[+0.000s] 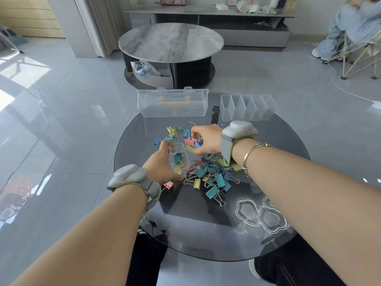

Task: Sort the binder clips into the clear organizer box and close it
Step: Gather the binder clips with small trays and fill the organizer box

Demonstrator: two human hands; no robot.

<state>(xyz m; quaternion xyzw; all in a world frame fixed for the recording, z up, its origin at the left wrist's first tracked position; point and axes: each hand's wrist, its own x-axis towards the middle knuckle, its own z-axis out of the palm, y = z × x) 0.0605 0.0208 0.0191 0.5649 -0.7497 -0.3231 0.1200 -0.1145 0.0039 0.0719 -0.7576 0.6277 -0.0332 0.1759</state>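
left hand (159,165) grips small bin (179,159); right hand (206,139) pinches clips (191,142).

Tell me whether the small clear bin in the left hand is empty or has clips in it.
Not empty. The small clear bin, held by the left hand, shows a few teal and yellow binder clips through its wall.

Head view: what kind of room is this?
Likely a home living room: a low round marble-top coffee table, a long media console against the wall, and glossy tiled floor.

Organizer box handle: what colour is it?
Yellow. The handle sits on the clear organizer box at the table's far edge, seen in the head view.
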